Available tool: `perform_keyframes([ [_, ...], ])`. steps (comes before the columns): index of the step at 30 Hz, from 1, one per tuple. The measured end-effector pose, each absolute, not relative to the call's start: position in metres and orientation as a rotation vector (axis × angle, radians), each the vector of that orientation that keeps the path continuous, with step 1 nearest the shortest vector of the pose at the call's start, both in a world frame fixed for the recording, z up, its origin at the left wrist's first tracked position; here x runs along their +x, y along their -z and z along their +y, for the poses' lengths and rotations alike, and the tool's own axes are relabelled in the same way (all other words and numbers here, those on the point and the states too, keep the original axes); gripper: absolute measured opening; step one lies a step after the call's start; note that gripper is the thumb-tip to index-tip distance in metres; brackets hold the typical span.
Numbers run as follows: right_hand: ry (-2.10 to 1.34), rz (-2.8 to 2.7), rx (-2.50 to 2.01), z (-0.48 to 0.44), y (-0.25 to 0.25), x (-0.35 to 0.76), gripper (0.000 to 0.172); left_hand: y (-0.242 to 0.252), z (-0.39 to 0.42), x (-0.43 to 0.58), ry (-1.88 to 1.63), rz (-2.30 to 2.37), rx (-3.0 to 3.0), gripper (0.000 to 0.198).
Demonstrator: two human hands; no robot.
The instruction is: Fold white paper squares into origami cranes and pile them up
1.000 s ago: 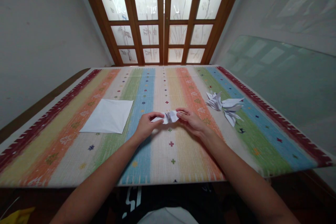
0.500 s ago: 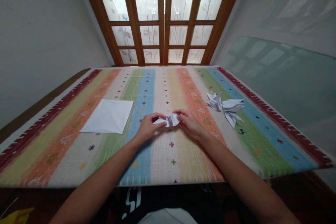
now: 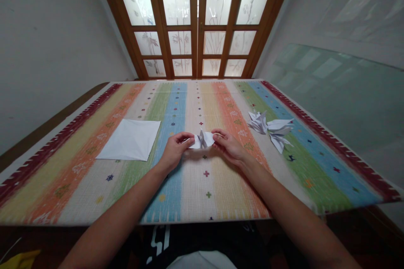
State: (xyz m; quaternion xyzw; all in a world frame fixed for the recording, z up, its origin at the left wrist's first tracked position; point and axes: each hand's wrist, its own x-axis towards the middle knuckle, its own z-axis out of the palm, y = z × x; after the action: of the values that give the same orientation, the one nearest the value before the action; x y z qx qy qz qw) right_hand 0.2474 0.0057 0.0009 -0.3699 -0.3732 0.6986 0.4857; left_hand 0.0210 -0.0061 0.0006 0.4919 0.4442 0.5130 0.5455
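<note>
Paper (image 3: 202,140) in L hand (image 3: 174,150), R hand (image 3: 229,147); illegible print (image 3: 160,238)

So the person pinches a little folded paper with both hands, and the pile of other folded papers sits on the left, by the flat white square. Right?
Not quite: the pile of folded papers sits on the right of the striped cloth, not by the flat white square, as the head view shows. The left hand and right hand do pinch the little folded paper.

The left forearm (image 3: 116,216) and right forearm (image 3: 292,214) angle in from 7 and 5 o'clock. The left hand (image 3: 174,151) and right hand (image 3: 229,148) face each other near 12 o'clock, fingers (image 3: 183,138) curled, pinching inward.
</note>
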Motion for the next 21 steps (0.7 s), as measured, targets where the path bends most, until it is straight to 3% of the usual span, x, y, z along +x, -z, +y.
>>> perform_keyframes([
  [10,-1.709,-0.947,-0.887,-0.0029,-0.0100,0.2409,0.043,-0.0069,-0.0101,0.0222,-1.226,1.091,1.370,0.035],
  [21,-1.671,-1.090,-0.942,-0.0041,-0.0044,0.2418,0.045,-0.0071,-0.0127,0.0250,-1.187,1.091,1.391,0.038],
])
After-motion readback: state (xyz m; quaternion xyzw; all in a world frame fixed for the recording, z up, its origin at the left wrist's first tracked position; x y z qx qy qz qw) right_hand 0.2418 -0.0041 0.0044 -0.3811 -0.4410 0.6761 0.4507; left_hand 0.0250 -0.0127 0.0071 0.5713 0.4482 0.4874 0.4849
